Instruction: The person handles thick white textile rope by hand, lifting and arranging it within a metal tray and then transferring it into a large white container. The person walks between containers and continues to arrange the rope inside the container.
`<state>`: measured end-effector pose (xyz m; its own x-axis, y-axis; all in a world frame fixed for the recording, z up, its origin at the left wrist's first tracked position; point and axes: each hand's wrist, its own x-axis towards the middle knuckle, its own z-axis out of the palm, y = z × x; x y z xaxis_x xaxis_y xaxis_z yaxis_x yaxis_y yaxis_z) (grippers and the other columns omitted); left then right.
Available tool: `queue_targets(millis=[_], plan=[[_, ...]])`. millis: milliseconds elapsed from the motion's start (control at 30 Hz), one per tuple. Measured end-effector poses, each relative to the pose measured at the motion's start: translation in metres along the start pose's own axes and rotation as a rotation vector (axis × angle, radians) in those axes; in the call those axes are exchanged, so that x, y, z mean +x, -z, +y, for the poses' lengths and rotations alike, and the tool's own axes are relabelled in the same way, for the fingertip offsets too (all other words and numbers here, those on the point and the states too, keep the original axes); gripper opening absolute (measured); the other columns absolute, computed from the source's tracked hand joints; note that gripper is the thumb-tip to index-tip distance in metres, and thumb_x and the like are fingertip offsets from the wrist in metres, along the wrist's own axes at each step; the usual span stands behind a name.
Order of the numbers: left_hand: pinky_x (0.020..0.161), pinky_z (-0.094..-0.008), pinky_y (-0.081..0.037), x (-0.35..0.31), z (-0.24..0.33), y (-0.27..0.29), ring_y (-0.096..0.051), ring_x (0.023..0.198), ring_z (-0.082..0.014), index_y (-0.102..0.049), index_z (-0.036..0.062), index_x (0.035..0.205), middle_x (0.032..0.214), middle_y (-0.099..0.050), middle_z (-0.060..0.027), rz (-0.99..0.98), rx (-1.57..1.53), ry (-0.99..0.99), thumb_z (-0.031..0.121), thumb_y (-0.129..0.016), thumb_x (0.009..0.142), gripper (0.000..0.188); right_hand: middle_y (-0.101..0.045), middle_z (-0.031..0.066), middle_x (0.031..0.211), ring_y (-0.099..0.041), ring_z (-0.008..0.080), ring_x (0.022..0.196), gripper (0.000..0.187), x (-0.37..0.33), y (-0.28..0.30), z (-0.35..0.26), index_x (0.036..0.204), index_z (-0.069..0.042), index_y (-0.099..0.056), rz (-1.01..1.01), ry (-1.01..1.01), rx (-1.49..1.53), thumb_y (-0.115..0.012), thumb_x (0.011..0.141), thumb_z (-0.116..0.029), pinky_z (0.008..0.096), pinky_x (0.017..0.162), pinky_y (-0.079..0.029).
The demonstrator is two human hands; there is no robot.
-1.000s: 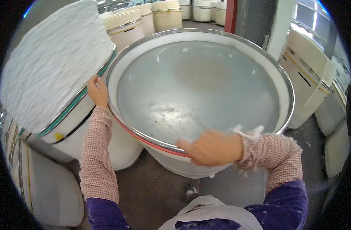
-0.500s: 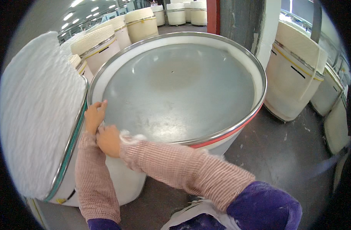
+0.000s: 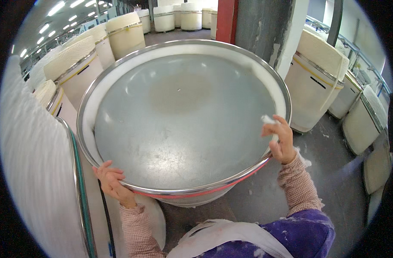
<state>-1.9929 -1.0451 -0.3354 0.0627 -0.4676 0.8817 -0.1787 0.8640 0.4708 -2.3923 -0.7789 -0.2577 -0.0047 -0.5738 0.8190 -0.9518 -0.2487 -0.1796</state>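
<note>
In front of me stands a large round white can with a shiny metal rim [image 3: 196, 187] and a red band below it. Inside, a flat grey plate [image 3: 179, 124] lies near the top, bare on its surface. My left hand [image 3: 111, 182] rests at the rim's near-left side, fingers stretched and spread over the edge. At the right side of the rim is my right hand [image 3: 282, 139], its fingers bent, holding a small white tuft of fibre [image 3: 268, 120] above the plate.
A can heaped with white fibre [image 3: 29, 172], with a green band, stands close on the left. Several fibre-filled cans [image 3: 125, 36] stand behind. A red and grey pillar [image 3: 227, 21] rises at the back. More cans [image 3: 312, 86] stand to the right on the dark floor.
My hands were together at the left rim and are now apart. The right hand has crossed to the right side with a tuft; the left sits at the near-left rim.
</note>
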Motion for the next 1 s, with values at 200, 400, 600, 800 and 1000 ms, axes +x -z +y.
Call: queue_targets(millis=[200,400,600,800,1000], plan=[[0.115,-0.0442,-0.019,0.078,-0.129,-0.036,-0.058,0.107,-0.0258,-0.060,0.0010,0.077,0.092,-0.066,-0.0097,0.031,-0.055,0.187,0.018,-0.032,0.101,0.041,-0.064,0.0115,0.072,-0.063,0.0298,0.065,0.020,0.053,-0.100,-0.007,0.090,-0.001,-0.065,0.025,-0.115,-0.073,-0.058,0.088,-0.019,0.0413,0.067,-0.051],[0.112,-0.0374,-0.027,0.169,-0.240,-0.102,-0.060,0.105,-0.0227,-0.068,-0.0039,0.091,0.102,-0.071,-0.0119,-0.049,-0.006,0.218,0.023,-0.040,0.103,0.041,-0.063,0.0166,0.067,-0.063,0.0350,0.062,0.028,0.161,-0.241,0.006,0.096,-0.005,-0.065,-0.058,-0.161,-0.148,-0.059,0.090,-0.032,0.0467,0.060,-0.049],[0.108,-0.0454,-0.027,0.201,-0.250,-0.161,-0.062,0.075,-0.0248,-0.067,-0.0015,0.074,0.077,-0.070,-0.0102,-0.436,0.236,0.126,0.042,-0.057,0.094,0.049,-0.064,0.0144,0.066,-0.064,0.0316,0.064,0.037,0.231,-0.377,-0.012,0.102,-0.006,-0.063,-0.369,0.046,0.117,-0.061,0.089,-0.041,0.0438,0.060,-0.050],[0.082,-0.0379,-0.043,0.204,-0.336,-0.186,-0.050,0.056,-0.0170,-0.053,0.0012,0.053,0.050,-0.049,-0.0044,-0.174,0.402,0.179,0.039,-0.054,0.098,0.058,-0.063,0.0191,0.066,-0.063,0.0362,0.061,0.049,0.286,-0.375,0.135,0.081,-0.001,-0.064,-0.509,-0.120,0.030,-0.052,0.092,-0.047,0.0449,0.058,-0.050],[0.053,-0.0248,-0.032,0.283,-0.505,-0.166,-0.034,0.050,-0.0073,-0.050,0.0078,0.060,0.055,-0.036,0.0037,-0.147,0.215,0.214,0.036,-0.050,0.101,0.050,-0.059,0.0175,0.057,-0.058,0.0362,0.052,0.053,0.330,-0.458,0.189,0.067,-0.003,-0.062,-0.483,-0.031,-0.046,-0.049,0.095,-0.046,0.0467,0.055,-0.046]])
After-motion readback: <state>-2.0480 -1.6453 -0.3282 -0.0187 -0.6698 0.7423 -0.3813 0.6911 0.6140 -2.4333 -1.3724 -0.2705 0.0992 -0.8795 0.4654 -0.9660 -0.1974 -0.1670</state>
